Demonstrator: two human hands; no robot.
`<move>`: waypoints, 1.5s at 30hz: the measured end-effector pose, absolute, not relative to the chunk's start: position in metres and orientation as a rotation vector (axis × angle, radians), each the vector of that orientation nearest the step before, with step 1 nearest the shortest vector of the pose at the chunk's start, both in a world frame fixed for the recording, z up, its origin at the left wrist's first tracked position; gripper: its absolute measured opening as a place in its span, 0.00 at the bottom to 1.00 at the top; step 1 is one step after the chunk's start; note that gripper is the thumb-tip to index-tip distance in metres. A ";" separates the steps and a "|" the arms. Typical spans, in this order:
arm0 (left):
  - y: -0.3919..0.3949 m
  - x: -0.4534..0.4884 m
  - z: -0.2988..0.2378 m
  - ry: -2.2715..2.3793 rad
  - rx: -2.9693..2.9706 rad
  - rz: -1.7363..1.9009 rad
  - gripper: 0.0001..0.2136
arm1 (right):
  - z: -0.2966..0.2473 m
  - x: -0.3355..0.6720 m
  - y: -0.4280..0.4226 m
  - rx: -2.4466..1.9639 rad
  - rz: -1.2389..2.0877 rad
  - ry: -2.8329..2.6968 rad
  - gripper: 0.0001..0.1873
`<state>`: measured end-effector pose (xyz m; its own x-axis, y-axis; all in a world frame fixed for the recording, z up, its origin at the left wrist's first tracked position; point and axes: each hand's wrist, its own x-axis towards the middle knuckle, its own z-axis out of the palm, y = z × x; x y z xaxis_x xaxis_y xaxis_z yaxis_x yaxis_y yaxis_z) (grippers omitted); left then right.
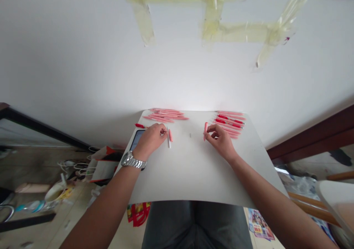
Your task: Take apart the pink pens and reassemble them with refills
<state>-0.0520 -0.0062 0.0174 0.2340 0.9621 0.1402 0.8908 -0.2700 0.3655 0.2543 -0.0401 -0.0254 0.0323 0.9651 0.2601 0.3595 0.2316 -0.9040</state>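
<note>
My left hand (154, 137), wearing a metal watch, is closed at the left of the white table (188, 175). Its fingertips pinch a thin white stick that looks like a pen refill (169, 143). Just beside that lies a short pink pen part (170, 135). Between the thumb and fingers of my right hand (221, 142), a pink pen barrel (205, 127) is held roughly upright. A tiny grey piece (190, 135), too small to make out, rests between the hands.
Several pink pens (166, 113) lie at the back left. Another group at the back right includes red pens (229, 121). A phone (136, 138) sits partly under my left wrist, near a red pen tip (139, 125). The wall (177, 72) stands behind the table.
</note>
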 end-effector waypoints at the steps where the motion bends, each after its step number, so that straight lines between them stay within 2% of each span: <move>1: -0.006 -0.051 0.018 1.766 2.305 0.490 0.05 | -0.026 0.254 -0.040 -1.303 0.765 -1.517 0.12; 14: -0.008 -0.042 0.016 1.907 2.351 0.362 0.07 | -0.025 0.253 -0.041 -1.308 0.768 -1.529 0.12; 27: -0.013 -0.037 0.015 1.976 2.401 0.286 0.14 | -0.026 0.252 -0.041 -1.289 0.766 -1.537 0.15; 35: -0.016 -0.031 0.013 2.037 2.448 0.222 0.19 | -0.024 0.251 -0.042 -1.290 0.770 -1.545 0.13; 42: -0.017 -0.031 0.022 2.094 2.356 0.186 0.12 | -0.025 0.251 -0.042 -1.288 0.769 -1.541 0.14; 45: -0.018 -0.032 0.032 2.043 2.289 0.309 0.11 | -0.025 0.251 -0.042 -1.288 0.772 -1.540 0.13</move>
<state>-0.0319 -0.0176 0.0322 0.1030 0.9886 0.1102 0.9770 -0.1214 0.1754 0.2514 -0.0423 -0.0252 0.0070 0.9639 0.2663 0.3637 0.2456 -0.8985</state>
